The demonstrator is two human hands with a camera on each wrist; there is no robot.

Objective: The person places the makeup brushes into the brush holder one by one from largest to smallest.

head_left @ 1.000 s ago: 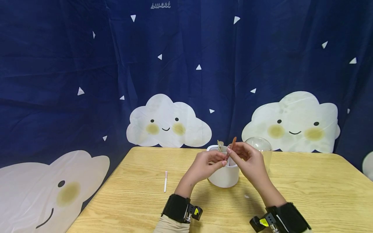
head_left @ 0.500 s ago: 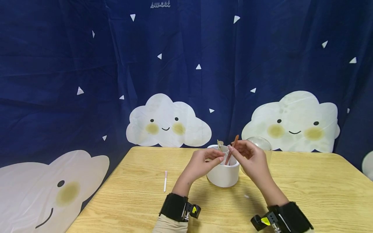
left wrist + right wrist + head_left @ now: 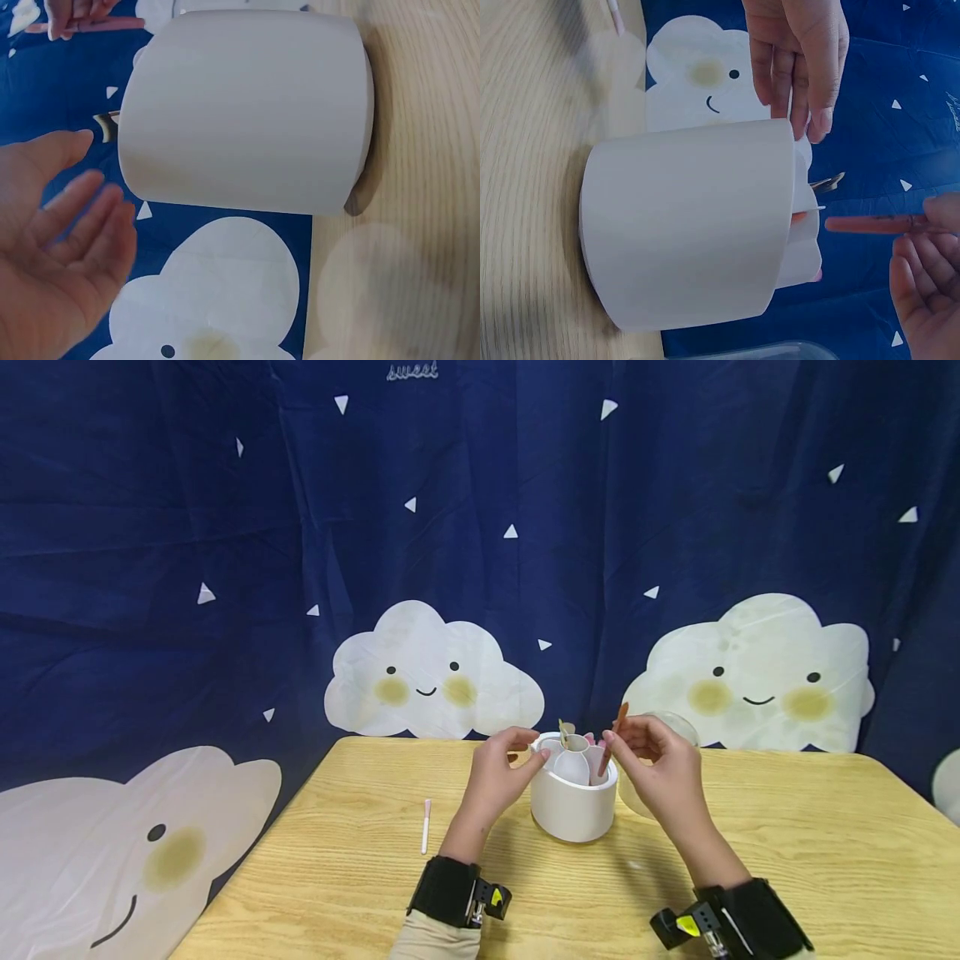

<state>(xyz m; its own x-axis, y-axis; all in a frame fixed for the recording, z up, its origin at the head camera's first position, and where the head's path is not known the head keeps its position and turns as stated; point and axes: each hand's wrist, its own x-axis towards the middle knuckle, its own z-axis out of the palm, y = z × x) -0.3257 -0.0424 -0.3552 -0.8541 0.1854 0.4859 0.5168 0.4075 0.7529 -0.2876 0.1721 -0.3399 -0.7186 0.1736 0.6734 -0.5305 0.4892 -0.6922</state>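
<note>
My right hand (image 3: 666, 772) pinches a slender reddish-brown stick (image 3: 862, 224) between thumb and fingers. Its lower end overlaps the right side of the white round organizer (image 3: 572, 812) in the head view; in the right wrist view that rounded tip is just outside the opening. Petal-like dividers (image 3: 572, 768) ring a central tube inside the organizer, and a yellowish metallic-looking tool (image 3: 828, 182) pokes out. At the organizer's left rim is my left hand (image 3: 498, 772), its fingers loosely bent and holding nothing; the left wrist view shows the palm and fingers (image 3: 75, 240) spread beside the opening.
A clear dome cover (image 3: 681, 727) stands behind the right hand, close to the organizer. To the left on the wooden table (image 3: 337, 877) lies a small white-handled brush (image 3: 426, 827) with a pinkish end. A dark blue curtain (image 3: 480, 485) with clouds hangs behind.
The left hand has moved left, away from the stick, to the organizer's rim. The right hand has shifted slightly right with the stick, uncovering more of the dividers.
</note>
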